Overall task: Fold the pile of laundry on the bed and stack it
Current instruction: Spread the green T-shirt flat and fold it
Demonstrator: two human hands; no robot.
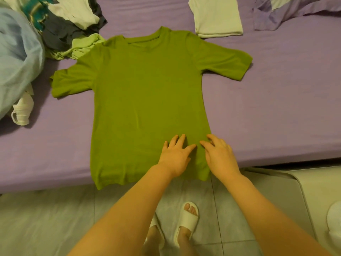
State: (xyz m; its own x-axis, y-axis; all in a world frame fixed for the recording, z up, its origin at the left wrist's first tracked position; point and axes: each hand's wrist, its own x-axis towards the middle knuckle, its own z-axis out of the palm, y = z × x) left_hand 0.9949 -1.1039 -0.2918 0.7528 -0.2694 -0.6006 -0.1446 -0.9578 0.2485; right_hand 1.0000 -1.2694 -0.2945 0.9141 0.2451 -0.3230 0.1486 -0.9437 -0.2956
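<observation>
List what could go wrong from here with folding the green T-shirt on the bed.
1. The hem of the olive-green short-sleeved T-shirt overhangs the edge of the purple-sheeted bed; it could slide toward the floor.
2. Both the left hand and the right hand press flat near the right hem, so the far side may wrinkle.
3. The left sleeve lies close to the unfolded pile of mixed laundry and might snag it.

A green T-shirt (pixel 147 100) lies spread flat on the purple bed (pixel 276 111), neck toward the far side, both short sleeves out, hem hanging slightly over the near edge. An unfolded pile (pixel 60 28) of mixed clothes sits at the far left, touching the shirt's shoulder. A folded white garment (pixel 216 17) lies beyond the right sleeve.
</observation>
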